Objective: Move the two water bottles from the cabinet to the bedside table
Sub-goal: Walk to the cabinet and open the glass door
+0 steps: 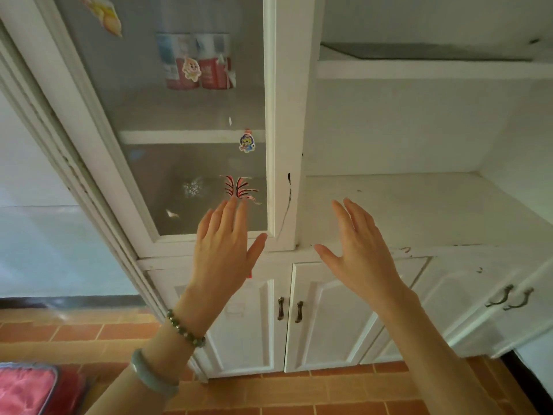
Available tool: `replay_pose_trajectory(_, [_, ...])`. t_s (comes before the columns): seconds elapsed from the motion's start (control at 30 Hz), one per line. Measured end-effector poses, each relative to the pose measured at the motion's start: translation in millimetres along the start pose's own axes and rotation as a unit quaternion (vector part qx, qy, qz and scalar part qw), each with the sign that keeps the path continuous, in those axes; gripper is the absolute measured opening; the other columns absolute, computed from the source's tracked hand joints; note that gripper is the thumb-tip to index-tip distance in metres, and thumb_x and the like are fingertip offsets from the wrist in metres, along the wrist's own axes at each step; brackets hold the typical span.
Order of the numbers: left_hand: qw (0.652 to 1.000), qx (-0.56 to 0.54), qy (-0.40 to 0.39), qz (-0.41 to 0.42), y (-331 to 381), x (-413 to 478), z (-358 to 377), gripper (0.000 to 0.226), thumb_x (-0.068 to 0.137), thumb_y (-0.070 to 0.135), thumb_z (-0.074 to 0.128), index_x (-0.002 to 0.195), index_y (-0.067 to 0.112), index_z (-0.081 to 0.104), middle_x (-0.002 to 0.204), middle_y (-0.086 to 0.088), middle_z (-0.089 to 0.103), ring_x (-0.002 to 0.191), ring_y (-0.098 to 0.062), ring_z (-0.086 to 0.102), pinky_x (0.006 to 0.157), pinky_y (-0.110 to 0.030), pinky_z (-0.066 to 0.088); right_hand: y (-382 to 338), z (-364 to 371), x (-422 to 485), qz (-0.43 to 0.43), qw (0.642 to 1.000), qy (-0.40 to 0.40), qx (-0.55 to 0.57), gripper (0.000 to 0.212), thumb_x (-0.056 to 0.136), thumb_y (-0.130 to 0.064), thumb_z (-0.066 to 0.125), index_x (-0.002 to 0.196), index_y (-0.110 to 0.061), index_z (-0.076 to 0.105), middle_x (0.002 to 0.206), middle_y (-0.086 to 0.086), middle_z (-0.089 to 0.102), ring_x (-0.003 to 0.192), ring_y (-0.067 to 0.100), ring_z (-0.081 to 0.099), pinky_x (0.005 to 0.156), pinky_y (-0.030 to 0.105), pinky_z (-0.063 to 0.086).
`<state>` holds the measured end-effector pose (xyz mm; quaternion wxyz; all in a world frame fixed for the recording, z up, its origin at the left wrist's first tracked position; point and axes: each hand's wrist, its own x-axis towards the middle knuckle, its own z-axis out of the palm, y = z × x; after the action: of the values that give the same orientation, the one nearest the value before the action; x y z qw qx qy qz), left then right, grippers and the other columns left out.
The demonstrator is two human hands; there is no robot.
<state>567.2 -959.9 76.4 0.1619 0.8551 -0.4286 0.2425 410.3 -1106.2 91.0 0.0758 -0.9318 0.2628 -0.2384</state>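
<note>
Hands first: the left hand (pixel 223 250) and right hand (pixel 357 250) are both raised with fingers spread wide, holding nothing, in front of the white cabinet (pixel 287 205). The left hand's fingertips (pixel 236 203) overlap the lower edge of the cabinet's glass door (pixel 185 121). Behind that glass, high on the cabinet's upper shelf, the two water bottles (pixel 199 62) stand side by side, blurred.

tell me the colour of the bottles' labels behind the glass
Red below, blue and white above, on the water bottles; head view.
</note>
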Motion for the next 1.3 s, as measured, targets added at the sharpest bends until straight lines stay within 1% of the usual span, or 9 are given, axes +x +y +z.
replay_pose_trajectory(0.1, [0.999,-0.008,0.037,-0.002,4.5,24.2,-13.6,0.056,0.088,0.041,0.050,0.128,0.002,0.047,0.132,-0.019,0.052,0.121,-0.035,0.049,0.103,-0.049,0.035,-0.3,-18.9,22.0,-0.022,0.999,0.035,-0.002,0.074,0.082,-0.035,0.064,0.139,-0.005,0.027,0.147,0.019,0.030,0.135,0.033,0.026,0.108,0.045,0.031])
replay_pose_trajectory(0.23, [0.996,-0.003,0.088,0.004,9.2,62.2,-38.0,0.059,0.089,0.045,0.041,0.128,0.002,0.045,0.132,-0.020,0.052,0.121,-0.035,0.049,0.103,-0.050,0.038,-5.0,-51.9,55.0,-0.056,0.995,0.083,-0.008,0.074,0.081,-0.034,0.064,0.139,-0.006,0.027,0.147,0.018,0.030,0.135,0.032,0.026,0.108,0.047,0.031])
replay_pose_trajectory(0.43, [0.984,0.008,0.179,0.022,14.2,128.3,-86.5,0.061,0.088,0.046,0.045,0.129,0.001,0.043,0.133,-0.020,0.050,0.121,-0.036,0.048,0.101,-0.049,0.038,-20.4,-107.0,102.8,-0.095,0.985,0.146,-0.017,0.076,0.083,-0.038,0.061,0.141,-0.009,0.022,0.151,0.014,0.023,0.138,0.027,0.020,0.110,0.039,0.023])
replay_pose_trajectory(0.53, [0.977,-0.002,0.214,0.022,17.6,157.7,-113.4,0.062,0.087,0.047,0.045,0.132,0.004,0.040,0.136,-0.017,0.047,0.123,-0.033,0.046,0.103,-0.046,0.035,-27.1,-132.1,119.3,-0.105,0.977,0.185,-0.021,0.075,0.081,-0.036,0.064,0.140,-0.008,0.027,0.148,0.016,0.029,0.136,0.030,0.025,0.108,0.039,0.026])
replay_pose_trajectory(0.67, [0.961,0.002,0.274,0.043,27.4,193.8,-142.0,0.063,0.088,0.047,0.046,0.132,0.003,0.039,0.136,-0.018,0.048,0.123,-0.034,0.047,0.103,-0.046,0.035,-30.1,-160.1,139.3,-0.117,0.964,0.237,-0.030,0.073,0.080,-0.034,0.066,0.137,-0.006,0.031,0.143,0.018,0.037,0.132,0.033,0.032,0.105,0.045,0.033])
replay_pose_trajectory(0.93, [0.935,0.015,0.339,0.098,56.5,257.9,-172.5,0.067,0.088,0.042,0.052,0.139,0.004,0.031,0.142,-0.018,0.041,0.129,-0.032,0.041,0.105,-0.043,0.032,-30.4,-194.6,164.6,-0.124,0.951,0.277,-0.048,0.074,0.082,-0.034,0.064,0.140,-0.007,0.027,0.146,0.018,0.032,0.135,0.032,0.028,0.107,0.043,0.029])
replay_pose_trajectory(1.03, [0.931,0.034,0.347,0.106,62.1,272.0,-174.5,0.067,0.087,0.038,0.056,0.139,0.004,0.031,0.143,-0.017,0.040,0.131,-0.031,0.039,0.107,-0.044,0.030,-30.3,-197.6,166.7,-0.130,0.952,0.271,-0.049,0.073,0.085,-0.035,0.060,0.142,-0.010,0.023,0.149,0.014,0.027,0.137,0.028,0.022,0.109,0.040,0.024])
replay_pose_trajectory(1.1, [0.931,0.045,0.347,0.102,64.3,278.8,-175.1,0.066,0.088,0.034,0.056,0.140,0.004,0.030,0.143,-0.016,0.040,0.132,-0.030,0.037,0.108,-0.045,0.028,-28.1,-197.7,167.8,-0.131,0.951,0.276,-0.049,0.072,0.084,-0.034,0.062,0.140,-0.008,0.026,0.147,0.016,0.030,0.136,0.030,0.025,0.108,0.041,0.027])
replay_pose_trajectory(1.3, [0.915,0.082,0.388,0.082,67.9,289.6,-175.9,0.054,0.087,0.014,0.058,0.136,0.002,0.037,0.136,-0.017,0.049,0.126,-0.030,0.045,0.104,-0.047,0.037,-23.3,-197.3,165.7,-0.130,0.952,0.275,-0.042,0.072,0.083,-0.034,0.062,0.140,-0.010,0.027,0.146,0.015,0.032,0.136,0.030,0.026,0.107,0.040,0.028])
